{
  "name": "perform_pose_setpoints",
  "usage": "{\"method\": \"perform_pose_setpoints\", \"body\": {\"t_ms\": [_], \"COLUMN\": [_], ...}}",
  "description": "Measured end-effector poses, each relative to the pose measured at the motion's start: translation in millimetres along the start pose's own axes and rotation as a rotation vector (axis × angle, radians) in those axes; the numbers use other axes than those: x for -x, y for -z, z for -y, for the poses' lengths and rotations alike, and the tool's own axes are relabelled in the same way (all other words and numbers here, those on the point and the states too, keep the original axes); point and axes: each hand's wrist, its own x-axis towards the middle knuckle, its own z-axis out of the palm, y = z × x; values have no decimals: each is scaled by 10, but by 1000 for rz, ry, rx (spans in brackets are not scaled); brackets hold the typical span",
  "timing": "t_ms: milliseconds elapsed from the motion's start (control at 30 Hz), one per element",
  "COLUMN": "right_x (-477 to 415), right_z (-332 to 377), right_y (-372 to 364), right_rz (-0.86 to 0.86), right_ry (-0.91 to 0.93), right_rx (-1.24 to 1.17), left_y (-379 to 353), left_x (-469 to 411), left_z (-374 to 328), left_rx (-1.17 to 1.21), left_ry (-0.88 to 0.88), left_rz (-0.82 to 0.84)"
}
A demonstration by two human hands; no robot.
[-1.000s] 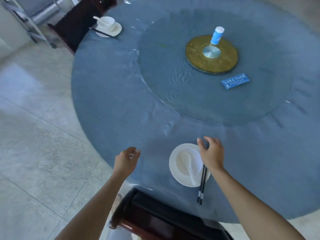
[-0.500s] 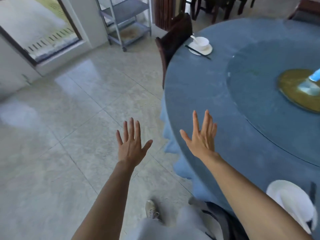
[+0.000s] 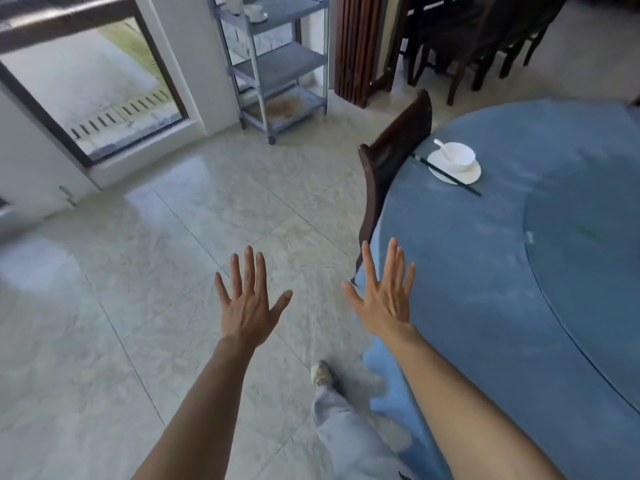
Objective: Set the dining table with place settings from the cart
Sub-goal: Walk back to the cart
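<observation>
Head view, setting (image 3: 465, 168): white bowl (image 3: 457, 156), spoon (image 3: 440, 146), saucer (image 3: 470, 175); black chopsticks (image 3: 446, 175); counter's (image 3: 478, 258) edge.
Left hand (image 3: 246, 308): splayed, empty.
Right hand (image 3: 385, 301): splayed, empty.

Bright daylight pours through the glass door (image 3: 104, 81) at upper left, glaring off the glossy floor (image 3: 145, 244). The table (image 3: 467, 271) is evenly lit. Wide-angle distortion bows the edges.

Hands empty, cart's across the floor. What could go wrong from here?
1. The chair back juts out beside the table edge, near the line to the cart; a hip or the right hand may clip it.
2. The tile floor looks glossy, so a slip is possible.
3. The cart stands on wheels with white crockery on its top shelf; a push while grabbing might roll it and rattle the pieces.
</observation>
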Motion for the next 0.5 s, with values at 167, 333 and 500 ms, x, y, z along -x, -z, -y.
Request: {"method": "perform_pose_setpoints", "body": {"t_ms": [167, 333, 500], "right_x": [-1200, -2336, -3361], "right_z": [-3, 196, 430], "right_y": [-166, -262, -456], "right_rz": [19, -7, 18], "right_ry": [-27, -23, -16], "right_rx": [32, 22, 32], "left_y": [198, 421, 465], "left_x": [-1289, -2380, -3475], "left_z": [78, 215, 349], "left_rx": [-1, 16, 17], "left_ry": [-1, -17, -42], "left_rz": [-37, -70, -69]}}
